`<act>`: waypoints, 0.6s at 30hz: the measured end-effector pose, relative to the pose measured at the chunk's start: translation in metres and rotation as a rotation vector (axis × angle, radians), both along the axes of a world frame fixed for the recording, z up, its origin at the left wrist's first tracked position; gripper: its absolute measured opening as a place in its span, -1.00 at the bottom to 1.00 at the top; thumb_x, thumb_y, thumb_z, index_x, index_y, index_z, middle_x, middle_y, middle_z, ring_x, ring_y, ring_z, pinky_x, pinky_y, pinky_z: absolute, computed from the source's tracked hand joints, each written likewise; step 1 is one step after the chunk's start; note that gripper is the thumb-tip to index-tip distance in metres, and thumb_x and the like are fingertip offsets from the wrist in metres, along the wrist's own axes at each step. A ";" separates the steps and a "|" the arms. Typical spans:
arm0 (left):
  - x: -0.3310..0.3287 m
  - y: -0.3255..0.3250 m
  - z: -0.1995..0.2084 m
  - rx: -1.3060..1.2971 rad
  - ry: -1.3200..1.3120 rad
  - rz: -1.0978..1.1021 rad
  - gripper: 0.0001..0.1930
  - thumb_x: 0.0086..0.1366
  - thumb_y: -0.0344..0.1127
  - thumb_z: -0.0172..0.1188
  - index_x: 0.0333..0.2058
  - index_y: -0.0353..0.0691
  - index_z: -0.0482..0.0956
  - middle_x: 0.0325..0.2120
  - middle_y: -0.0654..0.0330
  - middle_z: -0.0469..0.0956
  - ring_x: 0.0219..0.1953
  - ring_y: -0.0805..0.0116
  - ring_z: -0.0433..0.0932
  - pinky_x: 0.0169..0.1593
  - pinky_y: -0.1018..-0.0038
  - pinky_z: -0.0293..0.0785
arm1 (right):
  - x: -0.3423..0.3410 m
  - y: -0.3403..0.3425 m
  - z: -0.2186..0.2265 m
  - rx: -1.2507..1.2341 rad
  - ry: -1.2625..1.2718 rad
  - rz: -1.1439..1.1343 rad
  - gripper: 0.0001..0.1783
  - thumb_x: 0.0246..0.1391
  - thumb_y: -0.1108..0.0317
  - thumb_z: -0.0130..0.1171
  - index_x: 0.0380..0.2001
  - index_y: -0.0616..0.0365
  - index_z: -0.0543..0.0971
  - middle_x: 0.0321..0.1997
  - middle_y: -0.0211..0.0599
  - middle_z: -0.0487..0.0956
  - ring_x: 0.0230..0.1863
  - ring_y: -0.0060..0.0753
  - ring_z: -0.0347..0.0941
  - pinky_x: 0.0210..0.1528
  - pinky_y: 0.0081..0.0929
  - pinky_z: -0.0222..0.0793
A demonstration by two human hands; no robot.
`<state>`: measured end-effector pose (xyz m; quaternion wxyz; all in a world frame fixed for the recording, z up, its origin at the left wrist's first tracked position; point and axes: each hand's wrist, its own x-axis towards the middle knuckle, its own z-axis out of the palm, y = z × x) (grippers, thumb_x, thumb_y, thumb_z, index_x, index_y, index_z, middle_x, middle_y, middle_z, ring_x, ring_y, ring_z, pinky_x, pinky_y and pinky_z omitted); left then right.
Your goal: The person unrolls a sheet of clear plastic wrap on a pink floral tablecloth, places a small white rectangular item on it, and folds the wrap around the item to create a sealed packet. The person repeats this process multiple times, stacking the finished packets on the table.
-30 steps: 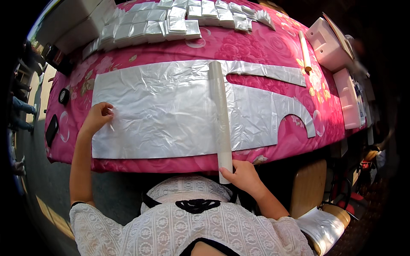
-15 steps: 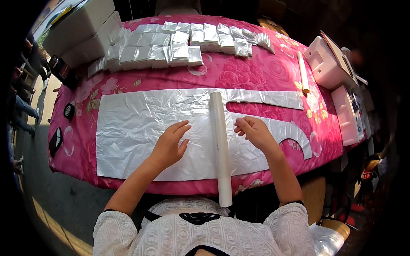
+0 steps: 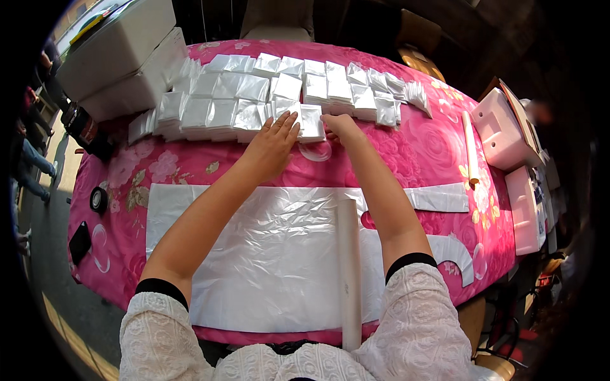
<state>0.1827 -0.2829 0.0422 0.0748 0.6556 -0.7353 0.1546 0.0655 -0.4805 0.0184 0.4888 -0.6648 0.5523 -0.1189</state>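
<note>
At the far side of the table lie stacks of folded white plastic packets point(image 3: 210, 113). My left hand point(image 3: 274, 143) rests over the front packets with its fingers stretched out, holding nothing. By the right edge of the front packet point(image 3: 311, 124), my right hand point(image 3: 343, 127) has its fingers curled together; whether they pinch anything is hidden. A crinkled white plastic sheet point(image 3: 254, 254), shaped like an apron with cut-outs at its right end, is spread below my forearms. Across it lies a long pale tube point(image 3: 349, 267), its lower end reaching past the table's near edge.
A pink floral cloth point(image 3: 406, 152) covers the table. White foam boxes point(image 3: 127, 63) and a dark bottle point(image 3: 89, 130) stand left, near a tape roll point(image 3: 98, 199) and a phone point(image 3: 80, 242). To the right are another tube point(image 3: 470, 149) and foam boxes point(image 3: 505, 130).
Both hands have moved away from above the sheet to the packets at the far side. The view has shifted, so the table sits lower in the picture.
</note>
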 end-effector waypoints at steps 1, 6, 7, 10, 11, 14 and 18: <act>0.002 -0.008 -0.003 0.025 0.036 0.003 -0.36 0.14 -0.20 0.08 0.14 -0.40 0.15 0.22 -0.06 0.05 0.29 0.08 -0.01 0.29 0.19 -0.06 | 0.000 0.006 0.010 0.070 -0.005 0.018 -0.59 -0.09 0.04 0.20 -0.39 0.22 0.56 -0.42 -0.33 0.53 -0.45 -0.44 0.43 -0.46 -0.49 0.27; 0.005 -0.025 -0.024 0.080 0.132 0.140 -0.26 0.14 -0.10 0.10 0.19 -0.37 0.04 0.24 -0.05 -0.01 0.31 0.09 -0.06 0.30 0.18 -0.11 | -0.001 0.013 0.030 0.283 -0.103 0.044 -0.63 -0.16 0.03 0.29 -0.38 0.06 0.56 -0.52 -0.47 0.48 -0.54 -0.61 0.27 -0.43 -0.64 0.10; 0.009 -0.023 -0.034 0.057 0.162 0.134 -0.25 0.14 -0.09 0.10 0.20 -0.36 0.02 0.25 -0.05 -0.02 0.31 0.09 -0.07 0.30 0.17 -0.12 | 0.002 0.011 0.024 0.277 -0.131 0.062 -0.61 -0.19 0.05 0.32 -0.37 0.09 0.57 -0.54 -0.48 0.44 -0.56 -0.60 0.21 -0.48 -0.58 0.10; 0.015 -0.022 -0.043 0.046 0.204 0.128 -0.21 0.14 -0.07 0.11 0.22 -0.34 -0.03 0.26 -0.04 -0.08 0.32 0.08 -0.14 0.31 0.16 -0.18 | 0.005 0.013 0.025 0.171 -0.136 0.143 -0.57 -0.20 0.09 0.33 -0.31 0.16 0.56 -0.46 -0.42 0.48 -0.50 -0.56 0.25 -0.47 -0.54 0.14; 0.015 -0.022 -0.044 0.053 0.209 0.128 -0.20 0.14 -0.06 0.11 0.23 -0.33 -0.05 0.27 -0.04 -0.10 0.33 0.08 -0.17 0.31 0.16 -0.20 | 0.007 0.011 0.018 0.172 -0.120 0.136 -0.56 -0.19 0.10 0.33 -0.28 0.17 0.56 -0.42 -0.39 0.49 -0.46 -0.54 0.28 -0.45 -0.54 0.16; 0.004 -0.020 -0.036 0.022 0.193 0.148 -0.18 0.13 -0.05 0.12 0.23 -0.33 -0.06 0.28 -0.04 -0.18 0.34 0.05 -0.26 0.32 0.16 -0.25 | -0.005 -0.006 0.002 0.173 -0.103 0.087 -0.53 -0.16 0.15 0.31 -0.20 0.21 0.53 -0.31 -0.32 0.52 -0.34 -0.47 0.36 -0.37 -0.54 0.23; 0.004 0.004 -0.028 -0.043 0.184 0.130 -0.14 0.09 -0.08 0.17 0.24 -0.32 -0.08 0.29 -0.04 -0.25 0.34 0.02 -0.30 0.32 0.18 -0.28 | -0.058 -0.007 0.040 0.241 -0.077 0.120 -0.53 -0.09 0.16 0.26 -0.11 0.17 0.51 -0.10 -0.31 0.52 -0.12 -0.41 0.40 -0.09 -0.41 0.25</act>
